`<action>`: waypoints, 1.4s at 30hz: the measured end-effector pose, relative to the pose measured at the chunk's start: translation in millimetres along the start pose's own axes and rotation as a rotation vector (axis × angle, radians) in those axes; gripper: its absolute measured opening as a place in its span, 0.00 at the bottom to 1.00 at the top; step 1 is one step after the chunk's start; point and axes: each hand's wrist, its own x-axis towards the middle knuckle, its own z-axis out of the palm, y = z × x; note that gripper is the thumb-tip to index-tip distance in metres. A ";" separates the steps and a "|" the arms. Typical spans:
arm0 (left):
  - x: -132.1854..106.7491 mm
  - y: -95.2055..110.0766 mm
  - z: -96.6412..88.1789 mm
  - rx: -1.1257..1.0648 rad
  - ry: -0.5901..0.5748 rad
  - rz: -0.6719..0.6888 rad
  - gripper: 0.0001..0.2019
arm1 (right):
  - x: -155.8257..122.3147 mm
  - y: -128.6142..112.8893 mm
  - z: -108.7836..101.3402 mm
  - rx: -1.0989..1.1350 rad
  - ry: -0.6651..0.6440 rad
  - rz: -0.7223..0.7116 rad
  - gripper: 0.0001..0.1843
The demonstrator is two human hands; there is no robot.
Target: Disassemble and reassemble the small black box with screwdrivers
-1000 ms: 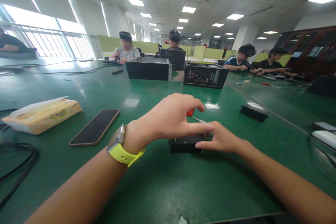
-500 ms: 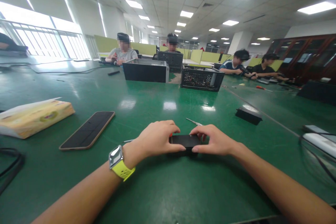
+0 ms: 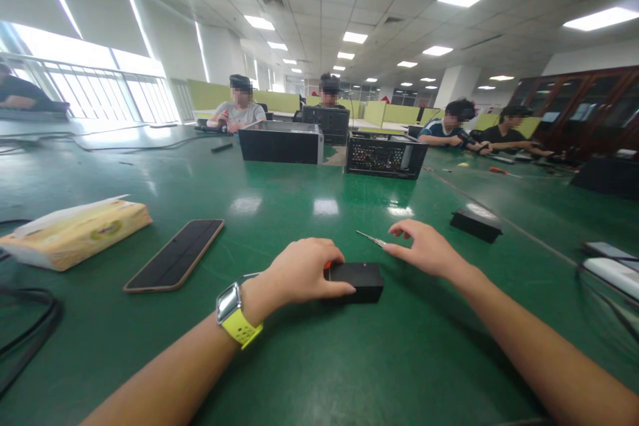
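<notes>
A small black box [image 3: 360, 279] lies on the green table in front of me. My left hand [image 3: 307, 273], with a watch on its wrist, grips the box's left end between thumb and fingers. Something orange [image 3: 327, 265] shows under those fingers, and a thin metal shaft [image 3: 249, 275] pokes out behind the wrist; I cannot tell whether they are one tool. To the right of the box, my right hand [image 3: 424, 247] is off it, fingers apart. Its thumb is close to a thin screwdriver [image 3: 370, 238] lying behind the box; whether they touch is unclear.
On the left lie a phone [image 3: 174, 256], a tissue pack [image 3: 80, 229] and black cables [image 3: 30, 319]. A second black box [image 3: 476, 223] sits on the right, near a white power strip [image 3: 612, 279]. Computer cases [image 3: 282, 144] stand farther back, with several people seated beyond.
My right hand has let go of the black box and moved right and slightly away from me, toward the screwdriver. My left hand stays on the box. The view has shifted slightly.
</notes>
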 end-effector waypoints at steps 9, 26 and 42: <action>0.4 -0.9 0.7 0.026 0.013 0.046 0.23 | 6.3 39.6 2.2 0.069 -0.199 0.106 0.13; 0.4 -3.5 4.9 0.049 0.009 0.064 0.23 | 4.4 12.4 -24.9 1.047 0.224 0.147 0.11; 0.0 -5.2 6.4 0.064 0.006 0.085 0.24 | 3.0 16.6 -23.0 0.996 0.152 0.089 0.12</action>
